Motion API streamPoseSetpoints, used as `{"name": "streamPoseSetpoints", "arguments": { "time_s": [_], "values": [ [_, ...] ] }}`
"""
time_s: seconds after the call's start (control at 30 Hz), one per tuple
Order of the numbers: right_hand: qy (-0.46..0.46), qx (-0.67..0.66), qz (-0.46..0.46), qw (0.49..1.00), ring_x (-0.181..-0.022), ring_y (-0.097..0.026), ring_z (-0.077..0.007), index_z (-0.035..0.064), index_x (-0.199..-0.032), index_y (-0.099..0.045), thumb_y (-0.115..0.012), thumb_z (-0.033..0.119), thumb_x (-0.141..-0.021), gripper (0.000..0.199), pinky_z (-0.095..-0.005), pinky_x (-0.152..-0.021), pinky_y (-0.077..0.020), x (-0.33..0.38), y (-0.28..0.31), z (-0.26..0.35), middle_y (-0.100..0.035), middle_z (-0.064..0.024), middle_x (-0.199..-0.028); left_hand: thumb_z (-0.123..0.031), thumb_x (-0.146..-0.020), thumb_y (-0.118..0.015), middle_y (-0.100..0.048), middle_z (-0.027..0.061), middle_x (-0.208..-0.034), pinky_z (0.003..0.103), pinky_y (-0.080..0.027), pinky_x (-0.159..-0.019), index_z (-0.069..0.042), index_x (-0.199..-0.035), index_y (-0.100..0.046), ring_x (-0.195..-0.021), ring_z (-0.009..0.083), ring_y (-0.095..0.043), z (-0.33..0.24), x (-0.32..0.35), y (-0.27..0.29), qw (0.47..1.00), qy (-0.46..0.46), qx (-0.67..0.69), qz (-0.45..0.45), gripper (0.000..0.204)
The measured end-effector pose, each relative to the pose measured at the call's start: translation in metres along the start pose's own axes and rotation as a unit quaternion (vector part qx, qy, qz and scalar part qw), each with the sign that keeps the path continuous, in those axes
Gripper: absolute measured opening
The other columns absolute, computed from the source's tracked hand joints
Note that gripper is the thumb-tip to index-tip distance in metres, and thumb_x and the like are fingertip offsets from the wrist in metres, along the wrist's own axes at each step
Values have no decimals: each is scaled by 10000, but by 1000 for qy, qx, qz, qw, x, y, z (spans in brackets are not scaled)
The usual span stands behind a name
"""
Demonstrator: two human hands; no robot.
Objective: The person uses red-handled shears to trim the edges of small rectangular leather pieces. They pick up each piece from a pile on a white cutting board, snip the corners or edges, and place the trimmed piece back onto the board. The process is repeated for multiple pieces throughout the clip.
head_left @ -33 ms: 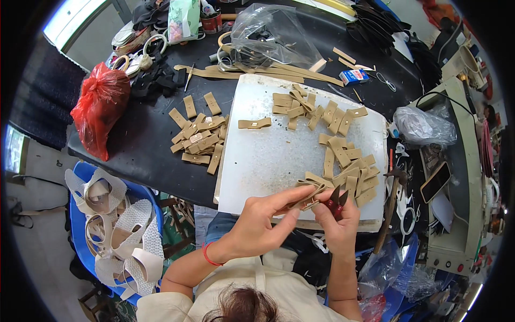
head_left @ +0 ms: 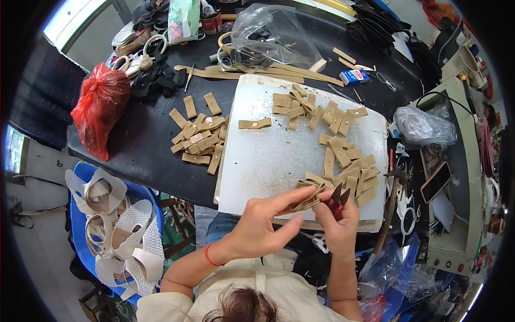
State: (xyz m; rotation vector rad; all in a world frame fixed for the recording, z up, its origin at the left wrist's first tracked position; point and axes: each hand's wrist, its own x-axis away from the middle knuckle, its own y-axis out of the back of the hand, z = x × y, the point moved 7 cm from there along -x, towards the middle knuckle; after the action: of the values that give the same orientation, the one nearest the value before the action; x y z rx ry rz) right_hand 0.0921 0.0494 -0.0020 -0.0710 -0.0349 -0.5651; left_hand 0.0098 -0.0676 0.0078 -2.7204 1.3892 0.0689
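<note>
Lower centre of frame: left hand (head_left: 256,228) pinching a folded tan strap piece (head_left: 307,199) between thumb and fingers, red band on the wrist. Just right of it, right hand (head_left: 339,222) closed around small red-handled snips (head_left: 338,197), blades up and slightly parted, tips touching the strap piece. Both over the near edge of a white cutting board (head_left: 268,161). On the board, right side and upper part, loose heaps of tan strap pieces (head_left: 343,155), 1 lone piece (head_left: 255,124) upper left of the board. Left of the board, on the black table (head_left: 145,155), another pile of flat tan strips (head_left: 198,137). Lower left of frame: blue bin (head_left: 78,214) with pale woven sandal uppers. Right of the board: hammer (head_left: 389,206), phone (head_left: 435,181). Upper left: red plastic bag (head_left: 102,107). Top centre: clear plastic bag (head_left: 276,35) over long tan strips. Upper right: small blue box (head_left: 354,77).
</note>
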Motion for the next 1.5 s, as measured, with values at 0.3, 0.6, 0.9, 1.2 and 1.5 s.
{"name": "streamPoseSetpoints", "arguments": {
  "time_s": [0.3, 0.6, 0.9, 1.2, 1.5],
  "values": [
    [-70, -120, 0, 990, -701, -518, -27, 5, -997, -552, -666, 19, -804, 225, -166, -584, -402, -9, 0, -13, -596, -11, -844, 8, -854, -590, -595, 143, -1125, 270, -490, -870, 58, -1195, -524, -1019, 170, -584, 16, 1, 4, 995, 44, 36, -77, 351],
    [-98, -186, 22, 977, -679, -509, -25, 1, -1038, -548, -656, 19, -810, 253, -165, -550, -392, -3, -4, -18, -587, -5, -832, -68, -859, -621, -567, 43, -1039, 231, -476, -812, 20, -1106, -540, -916, 90, -559, 25, -2, 2, 977, 115, 177, 23, 274],
    [-115, -217, 24, 969, -587, -426, -5, -12, -1046, -555, -609, 7, -824, 228, -157, -496, -320, 0, -12, -18, -541, 26, -768, -127, -910, -560, -592, 76, -986, 241, -507, -744, 10, -1132, -527, -847, 119, -604, 33, 5, -2, 956, 179, 234, 1, 263],
    [86, 17, 56, 995, -646, -423, -7, 23, -1017, -573, -615, 26, -837, 184, -159, -530, -324, 0, -3, 8, -526, 46, -757, -45, -899, -546, -606, 133, -1056, 257, -520, -811, 59, -1202, -506, -937, 155, -609, 23, 10, 5, 967, 150, 207, -16, 322],
    [-79, -55, 27, 995, -661, -557, -42, -12, -1001, -543, -601, 54, -866, 161, -201, -593, -466, 5, -21, -8, -601, -28, -803, 16, -882, -541, -632, 133, -1014, 243, -530, -782, 81, -1127, -548, -903, 146, -621, 28, 16, 2, 976, 124, 150, -96, 254]
  ]
}}
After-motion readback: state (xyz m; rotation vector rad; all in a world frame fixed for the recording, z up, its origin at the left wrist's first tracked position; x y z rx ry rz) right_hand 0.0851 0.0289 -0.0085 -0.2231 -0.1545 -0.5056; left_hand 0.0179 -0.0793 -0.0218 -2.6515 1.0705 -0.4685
